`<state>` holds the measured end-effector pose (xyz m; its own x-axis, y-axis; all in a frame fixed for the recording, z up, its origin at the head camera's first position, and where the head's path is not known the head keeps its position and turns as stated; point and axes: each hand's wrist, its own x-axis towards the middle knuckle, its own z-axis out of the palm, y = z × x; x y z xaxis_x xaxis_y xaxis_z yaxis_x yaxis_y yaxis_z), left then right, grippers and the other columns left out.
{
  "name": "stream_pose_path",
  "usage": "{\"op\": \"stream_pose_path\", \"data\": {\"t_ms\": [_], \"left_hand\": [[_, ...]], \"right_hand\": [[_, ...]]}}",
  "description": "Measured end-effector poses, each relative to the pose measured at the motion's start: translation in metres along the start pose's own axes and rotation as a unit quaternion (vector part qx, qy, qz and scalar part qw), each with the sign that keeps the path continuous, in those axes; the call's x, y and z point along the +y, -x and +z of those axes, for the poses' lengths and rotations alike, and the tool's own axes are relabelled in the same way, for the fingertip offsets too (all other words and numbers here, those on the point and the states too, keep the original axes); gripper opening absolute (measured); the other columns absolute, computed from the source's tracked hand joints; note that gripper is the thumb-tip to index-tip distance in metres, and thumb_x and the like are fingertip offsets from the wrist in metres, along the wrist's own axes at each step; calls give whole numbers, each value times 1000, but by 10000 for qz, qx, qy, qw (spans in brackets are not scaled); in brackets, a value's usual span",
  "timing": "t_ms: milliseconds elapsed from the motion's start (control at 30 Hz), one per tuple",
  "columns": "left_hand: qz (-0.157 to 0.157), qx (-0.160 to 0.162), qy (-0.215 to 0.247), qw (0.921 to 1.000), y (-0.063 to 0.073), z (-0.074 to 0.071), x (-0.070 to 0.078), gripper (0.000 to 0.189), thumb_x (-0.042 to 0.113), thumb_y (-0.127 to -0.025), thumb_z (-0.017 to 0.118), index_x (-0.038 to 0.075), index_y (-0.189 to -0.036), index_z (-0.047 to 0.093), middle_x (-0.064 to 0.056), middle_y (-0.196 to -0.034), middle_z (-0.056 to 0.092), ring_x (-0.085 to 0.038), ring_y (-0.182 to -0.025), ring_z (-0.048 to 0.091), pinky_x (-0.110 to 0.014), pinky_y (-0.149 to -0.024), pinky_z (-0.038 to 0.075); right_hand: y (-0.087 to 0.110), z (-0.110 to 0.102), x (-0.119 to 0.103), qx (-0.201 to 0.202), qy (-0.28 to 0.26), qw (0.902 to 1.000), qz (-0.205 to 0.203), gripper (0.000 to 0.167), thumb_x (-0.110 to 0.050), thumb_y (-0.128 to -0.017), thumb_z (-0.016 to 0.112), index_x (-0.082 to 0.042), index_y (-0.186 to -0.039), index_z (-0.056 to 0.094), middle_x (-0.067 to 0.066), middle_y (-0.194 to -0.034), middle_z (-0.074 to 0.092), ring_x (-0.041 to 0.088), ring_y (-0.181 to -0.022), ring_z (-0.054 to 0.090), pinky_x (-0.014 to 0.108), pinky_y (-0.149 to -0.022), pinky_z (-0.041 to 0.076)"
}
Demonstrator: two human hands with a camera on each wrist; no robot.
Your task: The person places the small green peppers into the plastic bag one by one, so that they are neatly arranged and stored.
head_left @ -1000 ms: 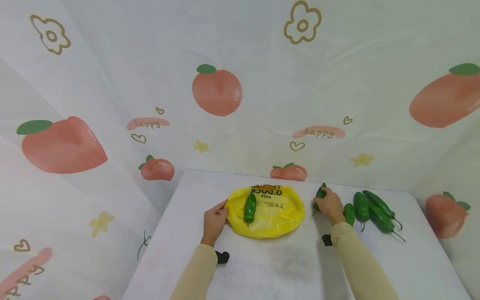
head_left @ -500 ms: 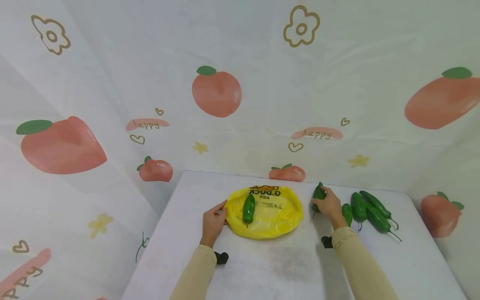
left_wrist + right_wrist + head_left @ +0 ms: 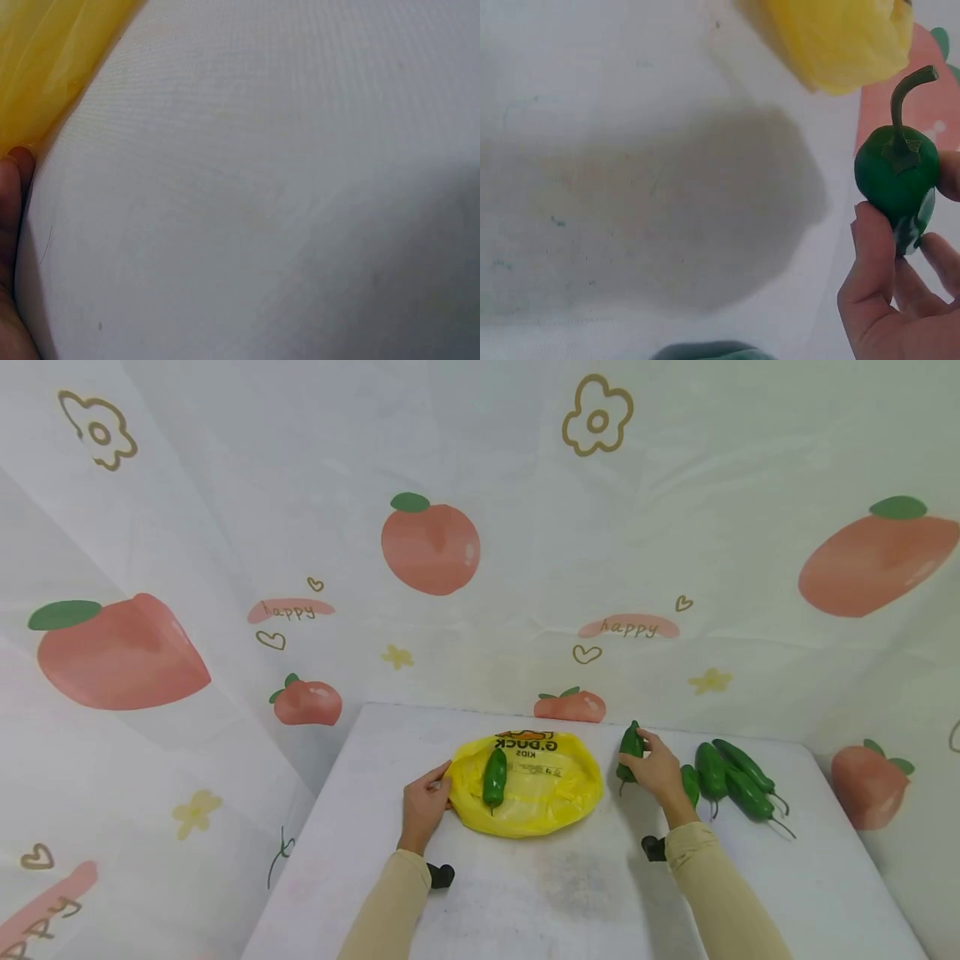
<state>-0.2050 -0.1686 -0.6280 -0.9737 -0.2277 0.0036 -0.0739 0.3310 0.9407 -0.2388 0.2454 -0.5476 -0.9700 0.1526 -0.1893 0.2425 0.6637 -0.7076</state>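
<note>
Nearest the viewer, two beige sleeves (image 3: 723, 897), each with a black wrist camera (image 3: 441, 876), are stretched over the white table (image 3: 517, 902). Farther in, two hands are seen well apart: the left rim of one yellow plastic bag (image 3: 543, 793) is pinched by the left hand (image 3: 423, 812), and one elongated green pepper (image 3: 632, 746) is gripped between thumb and fingers by the right hand (image 3: 662, 774). This held pepper is placed just beside the bag, on its right; whether the table is touched by it cannot be told. Its long axis is pointed mostly away from the person, with the stem turned to the near side, and the bag lies between it and the left hand. A second pepper (image 3: 494, 778) is seen within the bag's rim, toward the left, aligned much the same way. Four more peppers (image 3: 711, 770) are clustered right of the right hand, one partly hidden by the wrist, so six are counted in all. Beyond, a peach-printed backdrop (image 3: 495, 635) is hung.
</note>
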Motion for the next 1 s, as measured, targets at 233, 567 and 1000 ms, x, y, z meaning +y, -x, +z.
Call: {"op": "stream_pose_path", "data": {"t_ms": [233,567,1000], "left_hand": [[80,14,-14,10000,-1,0,3,32,21,-97,67,27,-127,74,-6,-119,76,-13,-54,62,-23,-56,58],[138,27,25,9999,-2,0,0,31,21,-96,68,26,-126,75,-7,-116,76,-12,-54,62,-24,-55,58],[36,-16,13,10000,-2,0,2,30,25,-96,68,29,-125,74,-4,-115,76,-15,-56,63,-23,-57,58]], "right_hand": [[6,-2,-5,62,-213,9997,-88,75,-31,-97,64,-8,-160,31,32,-151,44,47,-129,51,51,-97,57],[12,-8,-24,63,-478,9988,-97,73,-29,-98,66,-11,-160,32,29,-153,43,44,-125,56,46,-89,62],[15,-4,-35,-2,-769,9967,-278,74,-28,-97,69,-13,-160,33,28,-153,44,45,-119,61,36,-76,65]]}}
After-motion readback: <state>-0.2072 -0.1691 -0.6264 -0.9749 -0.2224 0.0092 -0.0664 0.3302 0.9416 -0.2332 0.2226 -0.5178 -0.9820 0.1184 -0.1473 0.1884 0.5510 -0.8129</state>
